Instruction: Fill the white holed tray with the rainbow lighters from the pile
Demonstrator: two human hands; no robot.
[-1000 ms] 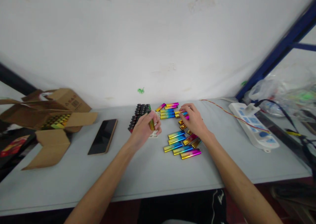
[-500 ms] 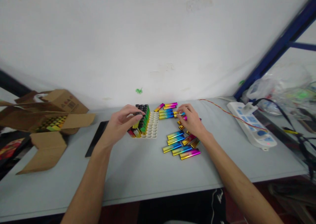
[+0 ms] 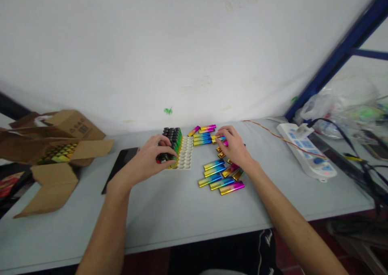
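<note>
A white tray with round holes lies on the grey table, and several black-topped rainbow sticks stand upright in its left part. My left hand rests at the tray's front left corner, fingers curled round the top of one standing stick. More rainbow sticks lie flat to the right of the tray. My right hand reaches over them and pinches one lying stick with its fingertips.
A dark phone lies just left of my left hand. An open cardboard box of more sticks stands at the far left. To the right are a white power strip, a thin wire, cables, plastic bags and a blue frame post.
My left hand carried a stick from the tray's right side over to its front left and lowered it in among the standing ones. My right hand stayed on the loose sticks.
</note>
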